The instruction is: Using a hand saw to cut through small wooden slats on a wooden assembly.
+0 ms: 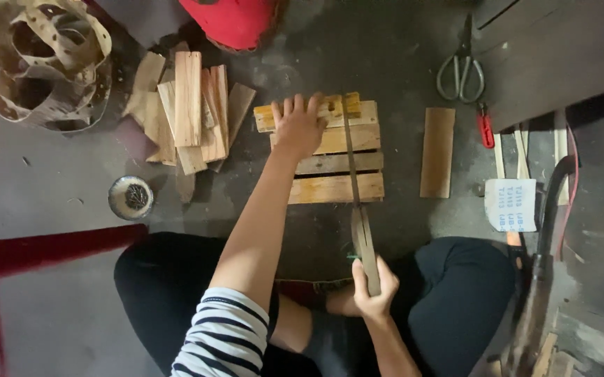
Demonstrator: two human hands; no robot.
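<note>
I sit cross-legged on the floor over a small wooden slat frame (337,187) made of several pale boards. My left hand (297,126) presses flat on its upper left part, fingers spread over the top slat. My right hand (372,292) grips the wooden handle of a hand saw (352,164), near my knees. The thin blade runs away from me across the slats, right of my left hand, and reaches the top board.
A pile of cut wood pieces (190,115) lies to the left. A small round tin of nails (131,197) sits lower left. A loose plank (437,151), scissors (460,70) and a red-handled tool (485,128) lie right. Coiled strapping (50,63) is top left.
</note>
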